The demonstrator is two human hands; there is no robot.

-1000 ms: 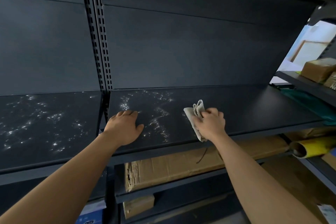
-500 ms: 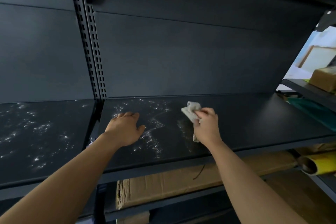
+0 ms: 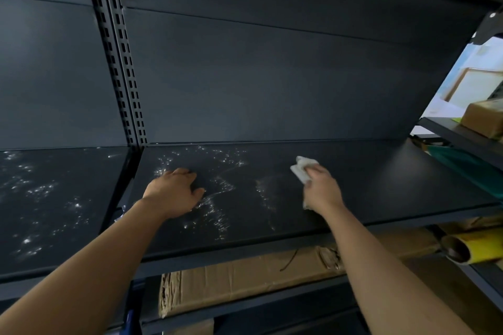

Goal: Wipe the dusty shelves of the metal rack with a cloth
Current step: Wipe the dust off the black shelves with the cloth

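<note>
A dark metal shelf (image 3: 381, 185) runs across the middle of the head view. White dust (image 3: 215, 212) speckles its left part; its right part looks plain dark. My right hand (image 3: 322, 193) grips a pale grey cloth (image 3: 302, 170) and presses it on the shelf near the middle, with the cloth sticking out beyond my fingers. Beside the slotted upright (image 3: 122, 84), my left hand (image 3: 174, 193) rests flat on the dusty part, fingers relaxed. A second shelf (image 3: 68, 160) on the left carries scattered dust (image 3: 40, 193).
A long cardboard box (image 3: 245, 283) lies on the shelf below. A yellow roll (image 3: 473, 251) sticks out at lower right. The neighbouring rack at right holds a brown box (image 3: 483, 117) and something teal (image 3: 468, 168). The rack's back panel (image 3: 272, 84) rises behind the shelf.
My right hand has slid the cloth to the right and toward the back, leaving a faint smear where it was. My left hand has stayed planted. The view has tilted upward.
</note>
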